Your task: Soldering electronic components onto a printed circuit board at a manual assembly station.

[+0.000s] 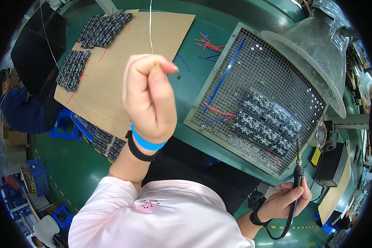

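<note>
My left hand point(149, 97) is raised in front of the camera, fingers pinched on a thin silvery solder wire point(150, 25) that runs up out of view. At the lower right my right hand point(288, 200) grips a black soldering iron point(297, 163), tip pointing up toward the near edge of a metal mesh tray point(219, 66). On the tray lie several dark circuit boards point(266, 124) with red and blue wires point(217, 111).
A cardboard sheet point(124, 62) on the green table point(190, 84) carries more dark circuit boards point(103, 29). Loose red and blue wires point(208, 44) lie behind the tray. A clear fume hood point(314, 53) hangs at right. Another person point(16, 109) sits at left.
</note>
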Demonstrator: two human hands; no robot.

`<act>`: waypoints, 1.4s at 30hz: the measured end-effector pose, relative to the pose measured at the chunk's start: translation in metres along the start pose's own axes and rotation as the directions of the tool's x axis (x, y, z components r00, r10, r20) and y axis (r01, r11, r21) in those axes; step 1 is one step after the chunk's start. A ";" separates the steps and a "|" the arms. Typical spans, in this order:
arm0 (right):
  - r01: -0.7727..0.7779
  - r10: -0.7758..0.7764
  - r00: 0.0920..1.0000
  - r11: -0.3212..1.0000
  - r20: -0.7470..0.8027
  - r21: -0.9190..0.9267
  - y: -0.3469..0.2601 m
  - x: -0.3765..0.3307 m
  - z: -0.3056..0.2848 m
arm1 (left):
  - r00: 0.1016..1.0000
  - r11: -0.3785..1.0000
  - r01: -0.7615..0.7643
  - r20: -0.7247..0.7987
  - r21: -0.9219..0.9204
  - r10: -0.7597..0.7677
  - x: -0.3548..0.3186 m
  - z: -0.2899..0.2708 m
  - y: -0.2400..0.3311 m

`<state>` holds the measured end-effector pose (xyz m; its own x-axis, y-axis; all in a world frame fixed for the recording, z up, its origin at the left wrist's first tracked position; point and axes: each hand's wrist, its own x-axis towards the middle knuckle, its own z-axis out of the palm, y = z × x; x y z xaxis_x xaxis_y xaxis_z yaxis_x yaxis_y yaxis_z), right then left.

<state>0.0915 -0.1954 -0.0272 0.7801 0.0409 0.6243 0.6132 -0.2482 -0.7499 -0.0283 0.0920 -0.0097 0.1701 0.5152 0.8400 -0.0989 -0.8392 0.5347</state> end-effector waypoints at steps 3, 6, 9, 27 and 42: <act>-0.001 0.001 1.000 1.000 0.003 -0.003 0.001 0.000 -0.001 | 0.957 0.940 0.114 0.217 0.322 -0.191 0.003 0.006 0.007; -0.001 0.001 1.000 1.000 0.014 -0.004 0.002 0.000 -0.003 | 0.900 0.913 0.156 0.327 0.378 -0.289 -0.001 0.014 0.004; -0.024 0.024 1.000 0.999 0.002 0.043 0.002 -0.001 -0.002 | 0.855 0.907 0.174 0.397 0.384 -0.332 -0.003 0.019 0.002; -0.010 0.011 1.000 0.999 -0.008 0.042 0.011 0.002 -0.015 | 0.831 0.952 0.104 0.501 0.290 -0.243 -0.016 0.038 0.012; -0.025 0.026 0.999 0.998 -0.019 0.059 0.019 0.001 -0.019 | 0.809 0.762 -0.197 0.542 0.617 -0.229 -0.021 0.043 0.010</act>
<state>0.1016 -0.2186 -0.0372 0.7933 0.0164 0.6087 0.5999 -0.1918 -0.7767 0.0093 0.0657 -0.0262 0.6915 0.5144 0.5071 0.4957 -0.8486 0.1850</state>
